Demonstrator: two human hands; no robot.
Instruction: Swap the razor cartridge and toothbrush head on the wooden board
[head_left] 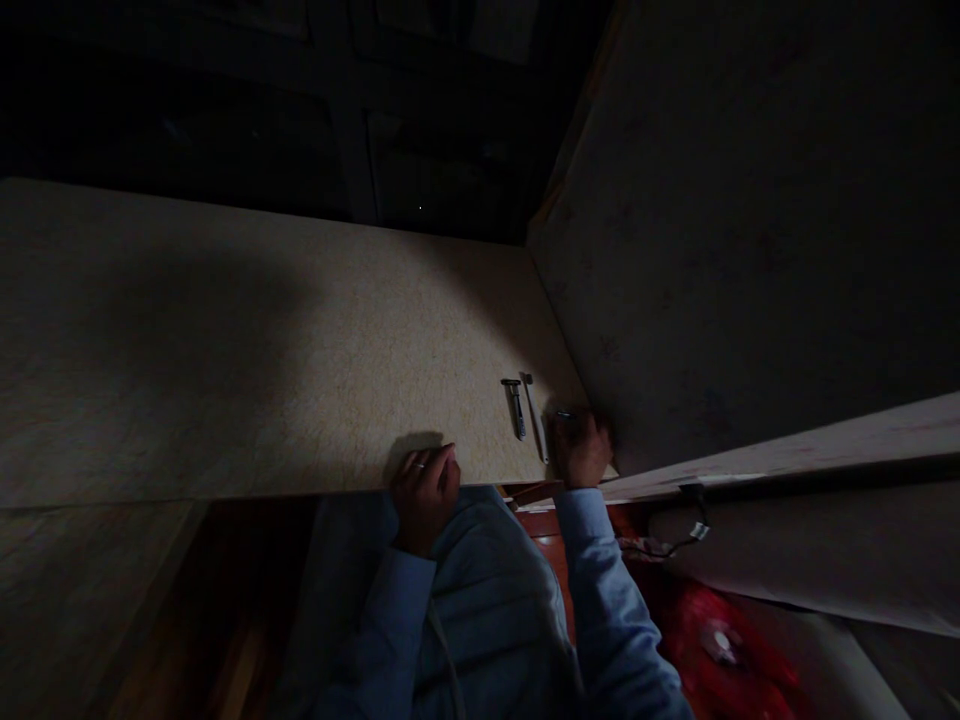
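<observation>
On the pale marbled countertop (pixel 360 340) lies a dark-handled razor (pixel 517 408), its head toward the far side. A light-handled toothbrush (pixel 535 418) lies just right of it, bristle end away from me. My right hand (pixel 583 450) rests on the counter close to the wall, fingers closed round a small dark object (pixel 565 414) with a light edge; most of it is hidden. My left hand (pixel 426 490) rests at the front edge, fingers curled together with a ring on one, and nothing shows in it.
A patterned wall (pixel 735 260) rises along the counter's right side. Dark window panes (pixel 442 160) stand behind the back edge. Below right are a red plastic bag (pixel 712 645) and a cord with a small tag (pixel 699 531). The light is dim.
</observation>
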